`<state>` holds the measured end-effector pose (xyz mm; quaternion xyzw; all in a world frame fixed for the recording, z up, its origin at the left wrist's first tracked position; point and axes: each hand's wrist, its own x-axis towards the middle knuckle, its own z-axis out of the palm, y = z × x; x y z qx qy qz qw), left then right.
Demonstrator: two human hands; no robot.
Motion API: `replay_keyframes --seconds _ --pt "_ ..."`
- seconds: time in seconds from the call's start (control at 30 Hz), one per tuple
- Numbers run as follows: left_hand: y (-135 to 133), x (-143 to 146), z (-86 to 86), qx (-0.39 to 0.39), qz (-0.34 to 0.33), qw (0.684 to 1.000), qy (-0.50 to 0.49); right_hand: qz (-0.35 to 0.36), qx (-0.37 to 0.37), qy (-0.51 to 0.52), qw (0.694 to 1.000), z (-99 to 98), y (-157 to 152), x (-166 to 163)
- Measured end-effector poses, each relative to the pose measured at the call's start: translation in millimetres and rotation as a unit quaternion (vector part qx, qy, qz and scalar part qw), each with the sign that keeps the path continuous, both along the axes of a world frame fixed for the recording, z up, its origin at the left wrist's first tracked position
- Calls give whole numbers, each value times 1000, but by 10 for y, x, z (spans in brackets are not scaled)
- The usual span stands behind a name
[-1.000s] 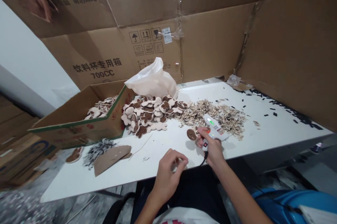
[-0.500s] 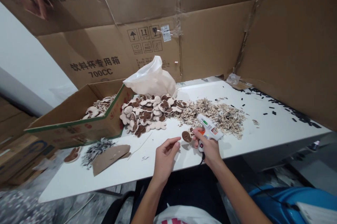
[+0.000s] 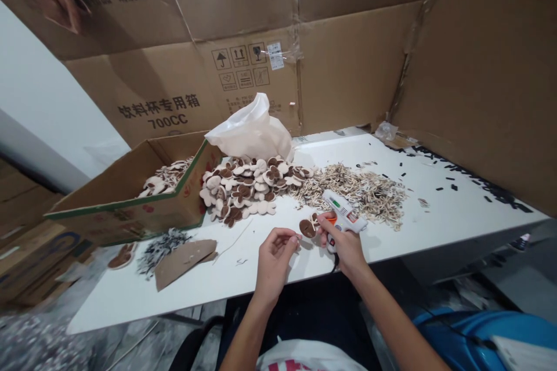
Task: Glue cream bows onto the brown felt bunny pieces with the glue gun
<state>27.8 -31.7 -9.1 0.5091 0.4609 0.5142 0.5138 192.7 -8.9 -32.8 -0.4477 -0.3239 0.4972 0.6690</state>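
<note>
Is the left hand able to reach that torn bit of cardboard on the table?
Probably yes. The torn cardboard is on the left hand's own side, and only bare white table and a few thin scraps seem to lie between.

From the wearer's head, I'm looking forward and down at the near worktop (image 3: 209, 285), facing far cardboard panels (image 3: 348, 69).
</note>
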Motion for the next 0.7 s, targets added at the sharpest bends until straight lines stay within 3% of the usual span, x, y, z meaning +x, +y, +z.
replay_keyframes --seconds 0.37,0.7 --pt "9 -29 -82 42 -11 997 60 -3 -1 -2 1000 26 -7 -13" --pt "11 -17 -83 15 -14 999 40 24 3 0 1000 21 -7 -13"
